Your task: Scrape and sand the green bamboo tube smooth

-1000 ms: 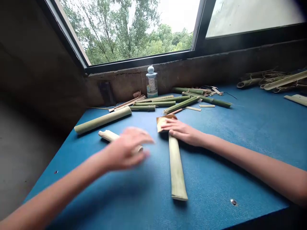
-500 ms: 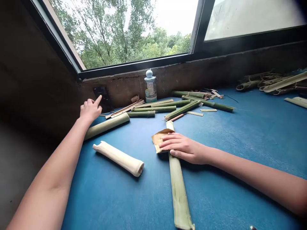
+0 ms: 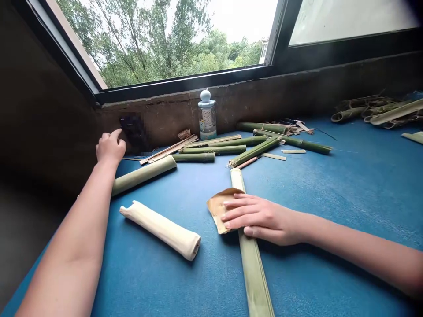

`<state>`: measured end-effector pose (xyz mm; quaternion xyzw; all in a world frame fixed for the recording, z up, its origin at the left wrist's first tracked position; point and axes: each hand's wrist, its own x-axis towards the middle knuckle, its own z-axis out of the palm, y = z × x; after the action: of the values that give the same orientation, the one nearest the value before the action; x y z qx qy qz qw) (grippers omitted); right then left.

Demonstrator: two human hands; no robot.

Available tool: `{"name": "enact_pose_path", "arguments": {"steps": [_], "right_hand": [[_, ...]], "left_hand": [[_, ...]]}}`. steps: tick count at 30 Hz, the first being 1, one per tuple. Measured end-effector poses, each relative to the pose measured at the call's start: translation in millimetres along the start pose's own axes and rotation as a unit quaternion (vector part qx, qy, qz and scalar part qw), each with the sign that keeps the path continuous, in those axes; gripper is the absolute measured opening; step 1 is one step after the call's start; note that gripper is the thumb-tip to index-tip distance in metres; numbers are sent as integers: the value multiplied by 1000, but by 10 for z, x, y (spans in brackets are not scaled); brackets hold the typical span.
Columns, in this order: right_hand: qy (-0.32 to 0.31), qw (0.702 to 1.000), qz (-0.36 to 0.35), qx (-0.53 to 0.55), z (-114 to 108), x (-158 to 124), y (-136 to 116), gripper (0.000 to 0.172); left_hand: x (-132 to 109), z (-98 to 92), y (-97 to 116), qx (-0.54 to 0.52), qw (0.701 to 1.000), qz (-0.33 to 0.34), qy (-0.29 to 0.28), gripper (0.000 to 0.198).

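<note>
At the left, my left hand [image 3: 110, 149] is raised beside a dark, blurred phone-like object [image 3: 132, 132] leaning on the wall. Its index finger points toward that object; the other fingers curl loosely and hold nothing. My right hand [image 3: 261, 216] presses a tan, curled piece of sandpaper [image 3: 217, 209] over a long split bamboo strip [image 3: 254, 273], fingers across the paper and thumb on the near side. The strip lies lengthwise on the blue table. Between my arms rests a pale, peeled bamboo tube [image 3: 161, 230], and a green bamboo tube [image 3: 145, 175] lies partly behind my left forearm.
Several green bamboo lengths [image 3: 214, 150] and thin strips lie across the back of the blue table [image 3: 317, 189]. A clear bottle with a light blue lid [image 3: 207, 116] stands by the wall. More split bamboo [image 3: 393, 111] is piled at the back right, below the window.
My left hand has shifted left, away from the dark object. My right hand has slid toward me along the bamboo strip with the sandpaper. The view has also shifted slightly.
</note>
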<state>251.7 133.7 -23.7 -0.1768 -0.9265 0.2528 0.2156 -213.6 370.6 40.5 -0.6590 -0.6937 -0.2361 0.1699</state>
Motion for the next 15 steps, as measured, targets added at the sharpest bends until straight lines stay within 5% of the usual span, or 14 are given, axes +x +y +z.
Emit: {"name": "enact_pose_path", "arguments": {"steps": [5, 11, 15], "right_hand": [[85, 993, 80, -21, -105, -71, 250, 37], [83, 992, 98, -7, -118, -77, 249, 38], [84, 991, 99, -10, -130, -71, 282, 37]], "left_hand": [[39, 52, 62, -4, 999, 41, 19, 42], [85, 87, 104, -31, 999, 30, 18, 48], [138, 217, -34, -57, 994, -27, -88, 49]]}}
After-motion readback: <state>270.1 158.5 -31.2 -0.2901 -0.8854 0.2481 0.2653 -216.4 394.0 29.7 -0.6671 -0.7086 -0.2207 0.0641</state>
